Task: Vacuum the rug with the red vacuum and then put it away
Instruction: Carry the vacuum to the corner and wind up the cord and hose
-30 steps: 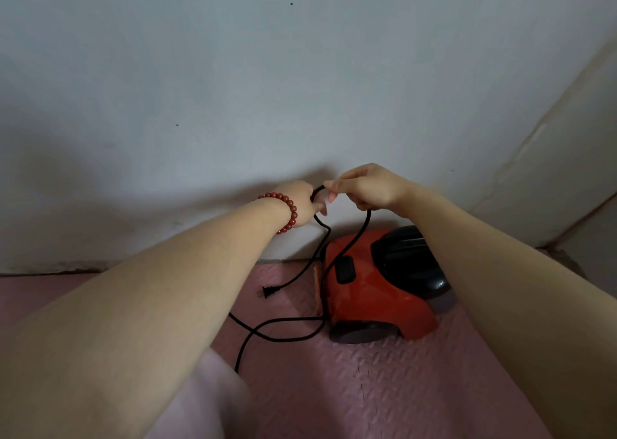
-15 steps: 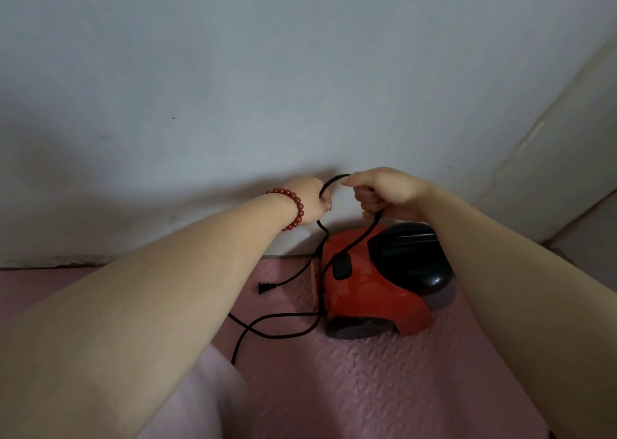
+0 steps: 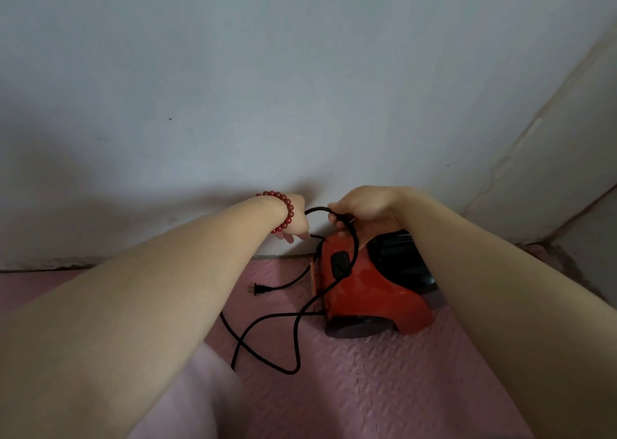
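Observation:
The red vacuum [image 3: 364,291] with its black top sits on the pink rug [image 3: 384,382] against the wall. Its black power cord [image 3: 293,318] loops over the rug, and the plug [image 3: 258,288] lies unplugged left of the vacuum. My right hand [image 3: 364,206] grips a loop of the cord just above the vacuum. My left hand [image 3: 295,220], with a red bead bracelet on the wrist, pinches the cord beside it; its fingertips are partly hidden. The cord arcs between the two hands.
A pale wall [image 3: 300,88] rises straight ahead, meeting a side wall or door frame [image 3: 547,158] at the right. A pink garment [image 3: 200,402] shows at the bottom between my arms.
Both hands have dropped lower toward the vacuum with the cord. More cord now lies looped on the rug, crossing itself in front of the vacuum.

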A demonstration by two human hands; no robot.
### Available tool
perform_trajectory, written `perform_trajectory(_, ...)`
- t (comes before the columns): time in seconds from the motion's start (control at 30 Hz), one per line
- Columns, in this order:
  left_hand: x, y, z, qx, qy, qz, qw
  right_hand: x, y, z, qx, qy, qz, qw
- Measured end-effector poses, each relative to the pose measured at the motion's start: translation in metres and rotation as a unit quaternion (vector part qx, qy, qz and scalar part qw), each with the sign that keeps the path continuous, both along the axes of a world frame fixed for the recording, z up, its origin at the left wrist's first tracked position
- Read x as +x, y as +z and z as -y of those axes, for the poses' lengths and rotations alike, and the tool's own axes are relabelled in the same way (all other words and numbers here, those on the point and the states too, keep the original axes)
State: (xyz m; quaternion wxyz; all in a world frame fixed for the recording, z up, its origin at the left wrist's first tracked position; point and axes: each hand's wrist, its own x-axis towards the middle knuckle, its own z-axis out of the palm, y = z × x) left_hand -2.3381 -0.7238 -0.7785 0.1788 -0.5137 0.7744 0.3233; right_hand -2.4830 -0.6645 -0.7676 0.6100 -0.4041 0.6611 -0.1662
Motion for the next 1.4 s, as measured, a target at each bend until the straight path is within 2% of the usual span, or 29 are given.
perform_trajectory(0.07,0.003,-0.006,0.002,0.017,0.026,-0.008,0.999,0.007,-0.003,-0.001,0.004,0.014,-0.005,1.0)
perform_trajectory(0.13,0.008,-0.015,0.008,0.046,0.093,-0.042,0.994,0.014,-0.006,0.0,-0.008,0.021,-0.007,1.0)
perform_trajectory(0.23,0.017,-0.013,0.009,0.149,0.187,-0.092,0.967,0.025,-0.009,0.002,-0.043,0.049,-0.004,0.998)
perform_trajectory(0.33,0.028,-0.006,0.008,0.167,0.219,-0.137,0.952,0.028,-0.007,0.005,-0.079,0.057,-0.012,0.995)
perform_trajectory(0.43,0.039,0.002,0.008,0.185,0.231,-0.153,0.943,0.026,-0.004,0.005,-0.056,0.089,-0.025,0.994)
perform_trajectory(0.53,0.044,0.004,0.008,0.16,0.201,-0.138,0.957,0.03,-0.005,0.005,-0.032,0.11,-0.028,0.993)
perform_trajectory(0.63,0.047,0.001,0.01,0.12,0.152,-0.128,0.973,0.032,-0.008,0.008,-0.058,0.078,-0.063,0.993)
perform_trajectory(0.7,0.046,0.004,0.01,0.153,0.131,-0.13,0.971,0.028,-0.012,0.01,-0.115,0.05,-0.122,0.985)
perform_trajectory(0.77,0.044,0.009,0.007,0.164,0.096,-0.12,0.974,0.021,-0.016,0.011,-0.175,0.055,-0.217,0.959)
perform_trajectory(0.87,0.045,0.013,0.006,0.151,0.054,-0.106,0.981,0.014,-0.02,0.009,-0.187,0.103,-0.299,0.93)
perform_trajectory(1.0,0.052,0.015,0.014,0.151,0.033,-0.098,0.983,0.012,-0.018,0.003,-0.156,0.155,-0.299,0.929)
perform_trajectory(1.2,0.061,0.014,0.021,0.111,0.042,-0.127,0.985,0.011,-0.019,0.003,-0.164,0.179,-0.3,0.922)
perform_trajectory(1.3,0.062,0.014,0.022,0.088,0.012,-0.069,0.994,0.013,-0.017,0.003,-0.18,0.177,-0.303,0.919)
perform_trajectory(1.4,0.062,0.018,0.02,0.012,-0.025,0.015,0.999,0.024,-0.011,0.006,-0.22,0.159,-0.3,0.915)
